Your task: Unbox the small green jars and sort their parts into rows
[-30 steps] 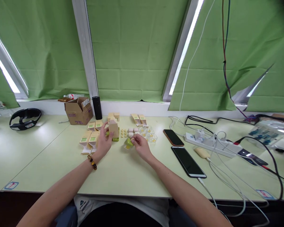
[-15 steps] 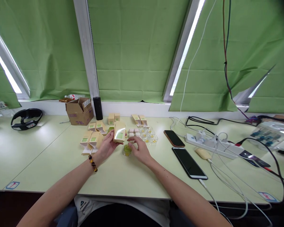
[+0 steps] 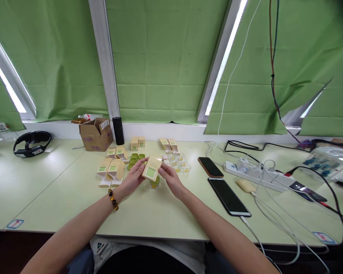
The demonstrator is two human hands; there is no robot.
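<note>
A small beige cardboard box (image 3: 152, 167) with a green square on its face is held up between both hands. My left hand (image 3: 133, 178) grips its left edge, and my right hand (image 3: 173, 181) pinches its right edge. Just below the box, partly hidden by it, a clear jar with a green lid (image 3: 154, 183) stands on the table. Behind my left hand are several green lids (image 3: 134, 156). To the right of the box sit clear jars with yellow contents (image 3: 181, 164) and a few pale pink-white pieces (image 3: 165, 157), partly covered.
More beige boxes (image 3: 116, 169) stand at left, others (image 3: 137, 143) at the back. A brown carton (image 3: 95, 135), a black cylinder (image 3: 118, 131) and a black headset (image 3: 32, 144) are farther left. Two phones (image 3: 228, 196), a power strip (image 3: 255, 177) and tangled cables lie right.
The beige box has moved right and tilted, over the jar. My right hand has left the jar's lid and taken hold of the box's right edge. More green lids show behind.
</note>
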